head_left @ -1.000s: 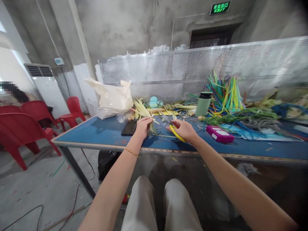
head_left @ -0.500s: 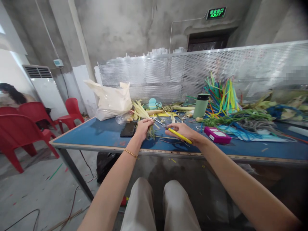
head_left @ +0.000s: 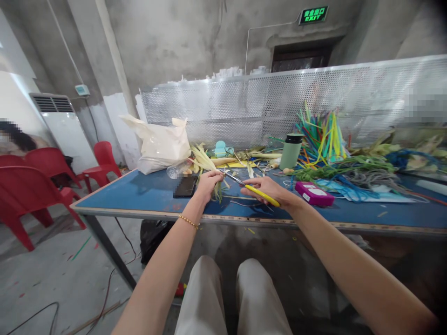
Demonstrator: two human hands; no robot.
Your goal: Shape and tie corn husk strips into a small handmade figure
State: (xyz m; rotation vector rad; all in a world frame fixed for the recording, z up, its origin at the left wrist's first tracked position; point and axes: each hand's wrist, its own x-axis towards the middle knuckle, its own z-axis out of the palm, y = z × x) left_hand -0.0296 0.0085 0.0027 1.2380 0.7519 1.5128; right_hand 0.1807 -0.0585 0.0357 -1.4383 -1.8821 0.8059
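My left hand [head_left: 208, 182] is closed around a bundle of pale green-yellow corn husk [head_left: 201, 158]. Husk leaves fan out above the fist, and frayed ends hang below it. In my right hand [head_left: 268, 190] is a yellow-handled tool [head_left: 260, 194] with slim metal jaws, which looks like scissors or long-nose pliers. Its tip points left and meets the husk at my left fingertips. Whether the jaws are parted there is too small to tell. Under both hands lies the blue tabletop [head_left: 146, 194], with thin husk scraps on it.
Left on the table are a white plastic bag [head_left: 164, 142] and a black phone [head_left: 184, 186]. To the right stand a green bottle [head_left: 290, 151], a purple box [head_left: 314, 193], colourful strips [head_left: 323, 139] and green cords [head_left: 349, 168]. A perforated metal panel [head_left: 216, 107] rises behind. Red chairs [head_left: 31, 186] stand left.
The tool's tip has shifted slightly against the husk at my left fingertips. Both hands keep their hold, and the view has moved a little.
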